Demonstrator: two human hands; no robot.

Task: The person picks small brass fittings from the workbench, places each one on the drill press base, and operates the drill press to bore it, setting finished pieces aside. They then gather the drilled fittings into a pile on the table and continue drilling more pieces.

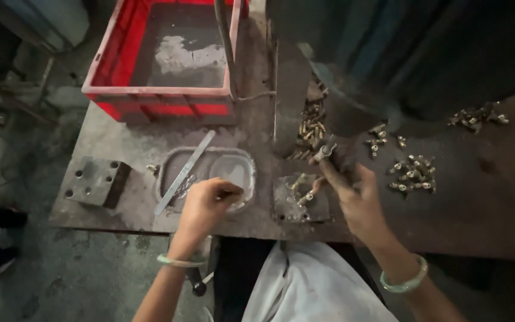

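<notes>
Small brass fittings are what both hands are busy with: the right hand [353, 194] has its grip closed around one fitting [324, 151], holding it up just under the dark machine head [353, 113], while the left hand [210, 200] has its fingers pinched together over the shallow metal tray [171, 164], apparently on a small piece, though what it grips is too small to tell. To do this step well, I judge the right hand should keep the fitting upright and square to the machine head, with the fingertips low on the part and away from the tool above. Just below the right hand lies a flat metal block [284, 209] with two or three fittings on it. A flat metal strip [186, 170] lies slanted across the tray. Farther out on the table [490, 197] there are three loose groups of fittings: one heap [310, 128] behind the block, one cluster [413, 174] right of the hand, and one small pile [478, 114] at the far right; the pieces in each are too many and too blurred to count. One drilled steel block [95, 180] sits at the left table edge, and one red crate [162, 59] stands beyond it. Each wrist wears one pale green bangle.
</notes>
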